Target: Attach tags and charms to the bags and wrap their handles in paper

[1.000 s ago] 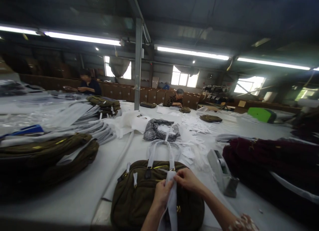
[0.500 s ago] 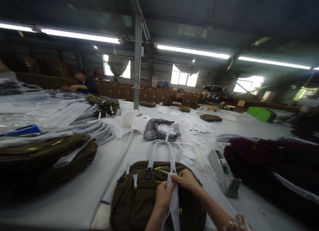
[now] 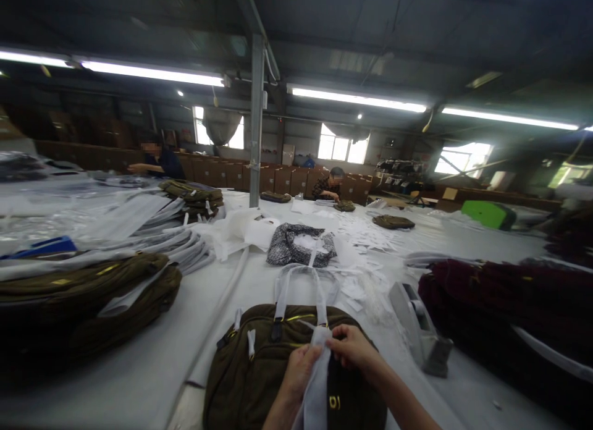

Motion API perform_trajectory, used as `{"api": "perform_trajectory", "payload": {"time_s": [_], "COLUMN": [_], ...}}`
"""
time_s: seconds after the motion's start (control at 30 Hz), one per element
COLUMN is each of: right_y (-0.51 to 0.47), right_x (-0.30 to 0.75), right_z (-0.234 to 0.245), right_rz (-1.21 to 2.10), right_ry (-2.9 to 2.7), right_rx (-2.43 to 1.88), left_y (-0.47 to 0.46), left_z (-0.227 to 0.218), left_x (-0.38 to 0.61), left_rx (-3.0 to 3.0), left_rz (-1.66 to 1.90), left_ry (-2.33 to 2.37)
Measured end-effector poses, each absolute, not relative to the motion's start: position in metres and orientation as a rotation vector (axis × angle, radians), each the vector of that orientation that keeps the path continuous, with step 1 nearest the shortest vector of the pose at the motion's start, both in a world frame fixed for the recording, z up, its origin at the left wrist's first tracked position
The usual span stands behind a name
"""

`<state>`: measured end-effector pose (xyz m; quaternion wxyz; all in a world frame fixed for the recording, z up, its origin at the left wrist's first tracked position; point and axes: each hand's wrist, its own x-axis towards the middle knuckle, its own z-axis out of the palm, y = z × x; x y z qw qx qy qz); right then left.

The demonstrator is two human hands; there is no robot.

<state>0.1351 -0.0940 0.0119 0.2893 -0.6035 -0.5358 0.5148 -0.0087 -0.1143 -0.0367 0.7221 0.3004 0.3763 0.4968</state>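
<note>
An olive-brown bag [image 3: 252,374] with gold zips and white-wrapped handles lies on the white table [image 3: 152,356] right in front of me. My left hand [image 3: 300,369] and my right hand [image 3: 356,348] sit close together on top of it. Both pinch a white strip of wrapping [image 3: 317,387] that runs down toward me from the bag's upper edge. The fingers of both hands are closed on the strip.
A grey tape dispenser [image 3: 419,334] stands right of the bag. Dark maroon bags [image 3: 504,306] pile at the right, olive bags [image 3: 88,297] at the left. A speckled bag [image 3: 301,244] and white sheets lie further back. Two people [image 3: 331,184] work at the far side.
My hands have stayed on the white strip and shifted slightly along it. The view has tipped a little, so the bag sits lower in frame.
</note>
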Motion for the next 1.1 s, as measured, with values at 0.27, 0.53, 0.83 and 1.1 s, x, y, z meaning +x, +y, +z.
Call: {"api": "perform_trajectory", "payload": {"time_s": [0.27,0.53,0.83,1.1], "right_y": [-0.105,-0.116,-0.111,-0.104], "right_x": [0.120,0.124,0.117,0.107], "right_z": [0.003,0.002,-0.007,-0.017], "right_rz": [1.465,1.550,1.436,1.253], "right_ry": [-1.392,-1.316,-1.310,-1.196], "right_rx": [-1.395,-1.130,-1.280,-1.478], "left_y": [-0.111,-0.110,-0.113,-0.113], "left_z": [-0.039,-0.041,-0.032,-0.032], "left_x": [-0.021,-0.022,-0.020,-0.021], "left_rx": [0.576,0.551,0.697,0.775], "left_rz": [1.029,1.006,1.024,0.990], "left_ry": [0.786,0.707,0.713,0.714]}}
